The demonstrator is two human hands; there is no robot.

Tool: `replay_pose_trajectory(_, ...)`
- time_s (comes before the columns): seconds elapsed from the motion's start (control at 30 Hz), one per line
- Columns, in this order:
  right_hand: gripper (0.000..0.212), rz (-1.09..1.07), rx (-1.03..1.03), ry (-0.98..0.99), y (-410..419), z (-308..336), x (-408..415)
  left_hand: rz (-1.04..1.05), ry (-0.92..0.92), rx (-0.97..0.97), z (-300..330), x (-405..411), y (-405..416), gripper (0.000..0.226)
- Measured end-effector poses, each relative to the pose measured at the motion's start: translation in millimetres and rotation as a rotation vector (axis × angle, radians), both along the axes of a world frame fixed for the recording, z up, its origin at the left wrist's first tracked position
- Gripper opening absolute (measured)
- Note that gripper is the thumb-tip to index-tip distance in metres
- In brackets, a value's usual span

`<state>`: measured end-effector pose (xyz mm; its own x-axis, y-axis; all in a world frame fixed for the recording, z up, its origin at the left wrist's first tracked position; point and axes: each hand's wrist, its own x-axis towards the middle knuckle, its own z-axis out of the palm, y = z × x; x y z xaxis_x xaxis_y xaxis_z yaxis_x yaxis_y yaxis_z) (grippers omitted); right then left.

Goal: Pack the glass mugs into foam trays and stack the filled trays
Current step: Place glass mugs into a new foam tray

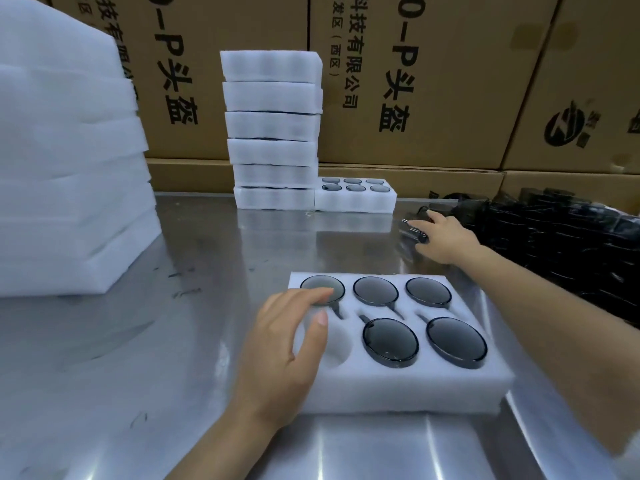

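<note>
Foam tray (398, 386): near table front edge, 5 dark glass mugs (389, 342) seated, front-left cavity vacant. L hand (291, 344): fingers relaxed, rested on tray's left part. R hand (445, 239): curled round loose mug (412, 230) by table right edge. Filled-tray stack (273, 129): at back edge.

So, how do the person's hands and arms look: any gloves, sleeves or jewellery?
Both are bare. The left hand and the right hand have no gloves, and no ring, watch or bracelet shows. Both forearms are uncovered up to the frame edge, so no sleeves are visible. The nails look short and unpainted.
</note>
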<state>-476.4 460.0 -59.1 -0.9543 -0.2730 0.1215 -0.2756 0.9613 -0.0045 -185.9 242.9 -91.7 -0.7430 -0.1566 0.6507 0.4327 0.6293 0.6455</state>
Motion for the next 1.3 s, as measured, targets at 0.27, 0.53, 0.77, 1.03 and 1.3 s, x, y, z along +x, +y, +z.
replay_pose_trajectory(0.27, 0.071, -0.078, 0.047, -0.003, -18, 1, -5, -0.002, 0.002, 0.003, 0, 0, 0, 0.038)
replay_pose_trajectory(0.53, 0.064, -0.118, -0.162, -0.097, -19, -1, 17, -0.015, 0.004, 0.003, 0, 1, -1, 0.035)
replay_pose_trajectory(0.77, 0.055, -0.010, -0.571, -0.215, -17, 10, 62, -0.061, -0.031, 0.067, -1, 0, -3, 0.030)
replay_pose_trajectory(1.03, 0.075, 0.279, -1.228, -0.293, -20, 35, 163, -0.138, -0.045, 0.328, -1, -1, -3, 0.041)
replay_pose_trajectory(1.3, 0.062, 0.626, -1.075, -0.208, -52, 27, 249, -0.122, -0.019, 0.576, -1, 2, -5, 0.038)
